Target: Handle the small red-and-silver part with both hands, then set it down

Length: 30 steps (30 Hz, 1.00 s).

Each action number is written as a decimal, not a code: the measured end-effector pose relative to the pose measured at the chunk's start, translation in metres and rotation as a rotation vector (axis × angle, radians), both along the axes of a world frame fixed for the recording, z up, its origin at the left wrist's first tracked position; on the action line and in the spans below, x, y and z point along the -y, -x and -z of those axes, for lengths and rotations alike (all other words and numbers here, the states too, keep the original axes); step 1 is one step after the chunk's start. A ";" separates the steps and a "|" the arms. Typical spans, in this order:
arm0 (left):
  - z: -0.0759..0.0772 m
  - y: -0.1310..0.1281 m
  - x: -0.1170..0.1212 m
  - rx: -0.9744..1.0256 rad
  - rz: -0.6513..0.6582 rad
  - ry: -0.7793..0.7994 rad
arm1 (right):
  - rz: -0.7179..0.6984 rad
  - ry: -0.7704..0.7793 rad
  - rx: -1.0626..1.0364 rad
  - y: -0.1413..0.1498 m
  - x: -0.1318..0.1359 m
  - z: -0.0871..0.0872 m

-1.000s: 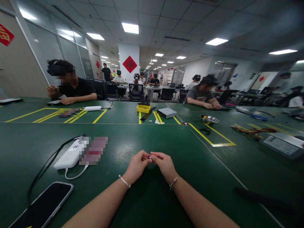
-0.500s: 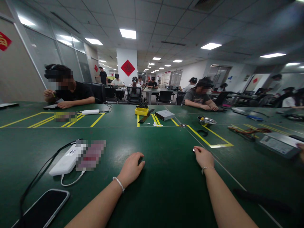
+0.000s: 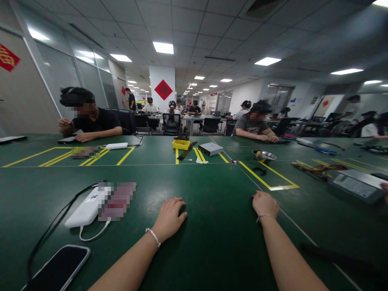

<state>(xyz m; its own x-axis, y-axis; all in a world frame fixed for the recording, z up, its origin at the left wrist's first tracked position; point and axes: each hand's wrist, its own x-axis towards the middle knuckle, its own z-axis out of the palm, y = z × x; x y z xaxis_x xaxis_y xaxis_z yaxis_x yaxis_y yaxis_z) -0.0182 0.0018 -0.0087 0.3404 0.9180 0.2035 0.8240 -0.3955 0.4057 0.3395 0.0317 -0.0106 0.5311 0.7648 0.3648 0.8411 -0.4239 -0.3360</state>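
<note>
My left hand (image 3: 170, 218) rests palm down on the green table (image 3: 212, 242), its fingers loosely stretched and the thumb apart; it holds nothing. To the right, my right hand (image 3: 264, 204) is closed, its fingers curled inward over the table. Whatever is in its fingertips is hidden or too small to name. Left of my left hand lie a white power bank (image 3: 83, 212) with a white cable and a blurred pinkish flat thing (image 3: 117, 202). A black-screened phone (image 3: 59, 268) lies nearer to me.
Farther off stand a yellow bin (image 3: 181, 145), a grey metal drive box (image 3: 211, 149) and a metal bowl (image 3: 264, 154). At right, a power supply unit (image 3: 357, 185) trails coloured wires near another person's hand. Two people (image 3: 98, 121) (image 3: 254, 123) sit across the table.
My right hand has shifted slightly right and turned inward; the small shiny thing at its fingertips no longer shows. My left hand stays nearly in place. The view has tilted up slightly.
</note>
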 end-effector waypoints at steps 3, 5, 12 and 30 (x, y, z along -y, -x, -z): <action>0.001 -0.001 -0.001 -0.004 -0.003 0.005 | -0.149 -0.122 0.068 0.032 0.002 -0.012; 0.002 -0.001 -0.001 -0.010 -0.013 0.013 | -0.373 -0.157 0.079 0.066 0.006 -0.020; 0.004 -0.003 0.000 -0.077 0.004 0.000 | -0.961 0.146 0.118 0.175 0.035 -0.020; -0.005 -0.002 0.003 -0.105 0.046 0.058 | -0.203 0.147 0.133 0.022 -0.003 -0.010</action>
